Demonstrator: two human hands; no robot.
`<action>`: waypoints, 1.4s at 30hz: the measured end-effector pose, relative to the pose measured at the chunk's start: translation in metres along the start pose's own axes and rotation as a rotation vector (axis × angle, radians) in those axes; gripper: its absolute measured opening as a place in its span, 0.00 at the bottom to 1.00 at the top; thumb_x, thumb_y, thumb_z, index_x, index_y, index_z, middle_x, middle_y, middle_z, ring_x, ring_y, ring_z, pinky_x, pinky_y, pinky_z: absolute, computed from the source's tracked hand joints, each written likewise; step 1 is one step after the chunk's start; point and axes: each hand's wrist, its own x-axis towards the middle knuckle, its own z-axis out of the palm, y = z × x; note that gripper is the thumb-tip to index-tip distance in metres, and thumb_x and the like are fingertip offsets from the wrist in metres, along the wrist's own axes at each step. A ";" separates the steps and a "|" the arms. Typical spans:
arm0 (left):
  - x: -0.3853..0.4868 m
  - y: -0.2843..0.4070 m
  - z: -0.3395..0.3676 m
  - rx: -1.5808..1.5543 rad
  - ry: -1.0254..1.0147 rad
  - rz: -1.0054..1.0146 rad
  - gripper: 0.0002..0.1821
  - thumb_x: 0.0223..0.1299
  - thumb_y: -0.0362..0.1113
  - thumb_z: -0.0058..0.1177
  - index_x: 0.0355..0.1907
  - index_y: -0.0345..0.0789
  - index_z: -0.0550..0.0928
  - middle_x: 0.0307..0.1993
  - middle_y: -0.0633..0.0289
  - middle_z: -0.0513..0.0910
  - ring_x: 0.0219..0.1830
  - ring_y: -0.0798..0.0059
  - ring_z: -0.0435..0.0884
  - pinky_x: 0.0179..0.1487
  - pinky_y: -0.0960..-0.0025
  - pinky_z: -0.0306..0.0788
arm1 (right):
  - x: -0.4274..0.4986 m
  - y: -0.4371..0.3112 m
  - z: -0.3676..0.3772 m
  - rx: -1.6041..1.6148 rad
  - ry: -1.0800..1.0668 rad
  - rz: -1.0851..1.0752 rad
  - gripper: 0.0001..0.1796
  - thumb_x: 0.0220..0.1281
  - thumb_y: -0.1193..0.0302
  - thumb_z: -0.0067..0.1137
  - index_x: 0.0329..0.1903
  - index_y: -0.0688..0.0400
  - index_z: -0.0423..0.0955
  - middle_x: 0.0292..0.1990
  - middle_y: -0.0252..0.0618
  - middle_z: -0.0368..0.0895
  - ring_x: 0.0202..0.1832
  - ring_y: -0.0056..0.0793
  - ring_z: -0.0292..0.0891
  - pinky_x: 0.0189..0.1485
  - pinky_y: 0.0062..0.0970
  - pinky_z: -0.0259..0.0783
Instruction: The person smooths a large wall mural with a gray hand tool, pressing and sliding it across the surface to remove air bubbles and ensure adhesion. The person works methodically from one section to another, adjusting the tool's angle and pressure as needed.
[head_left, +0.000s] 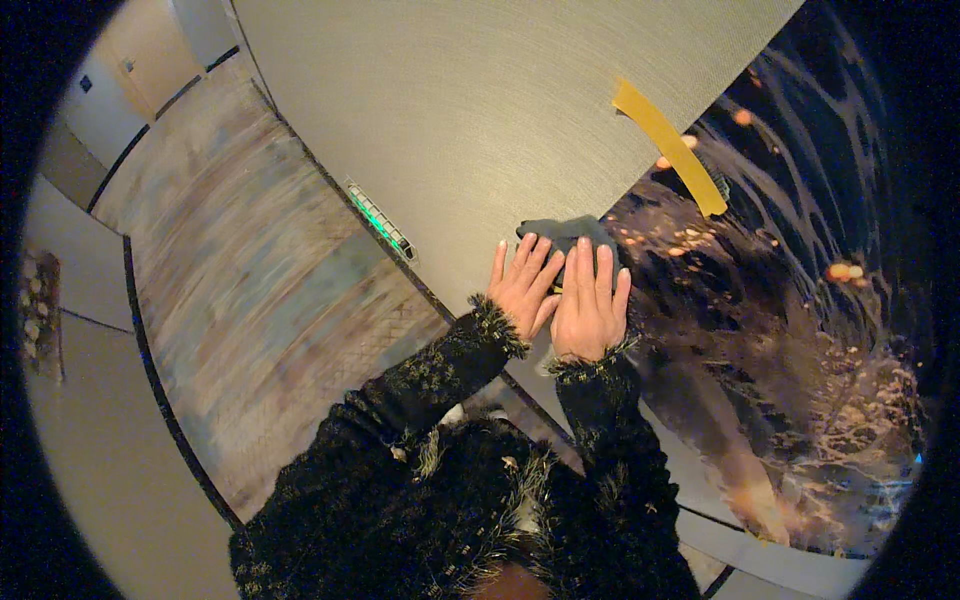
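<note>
My left hand and my right hand lie flat side by side, palms down, on a dark grey cloth. Their fingers are extended and slightly apart, not wrapped around it. The cloth is bunched at the edge between a beige textured wall surface and a dark printed mural sheet. A small bit of yellow shows beneath the cloth between my hands. Farther up and to the right, a strip of yellow tape bridges the wall surface and the mural sheet.
Left of my hands, a slim ribbed object with a green strip sits near a dark edge line. Beyond that line stretches a streaked, patterned carpet with a dark border. Pale walls and a door stand at the far left.
</note>
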 end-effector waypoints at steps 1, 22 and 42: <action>-0.002 0.000 0.000 -0.009 0.012 -0.007 0.34 0.50 0.41 0.55 0.61 0.29 0.66 0.64 0.39 0.60 0.69 0.41 0.53 0.68 0.36 0.40 | -0.001 -0.001 0.000 0.004 0.037 -0.024 0.21 0.59 0.71 0.47 0.53 0.65 0.74 0.59 0.43 0.72 0.62 0.37 0.66 0.65 0.41 0.56; 0.041 -0.004 -0.010 -0.277 0.562 -0.297 0.13 0.46 0.26 0.59 0.38 0.33 0.77 0.44 0.51 0.75 0.46 0.55 0.73 0.48 0.62 0.69 | 0.030 0.000 -0.002 0.054 0.352 0.017 0.13 0.62 0.72 0.50 0.46 0.58 0.79 0.49 0.29 0.80 0.47 0.25 0.73 0.49 0.26 0.59; 0.177 -0.101 -0.134 -0.021 0.535 0.439 0.15 0.36 0.30 0.63 0.33 0.37 0.80 0.38 0.58 0.77 0.40 0.58 0.75 0.44 0.60 0.69 | 0.142 -0.026 -0.013 -0.220 0.484 0.160 0.11 0.56 0.71 0.61 0.43 0.50 0.80 0.42 0.26 0.78 0.38 0.27 0.72 0.39 0.28 0.65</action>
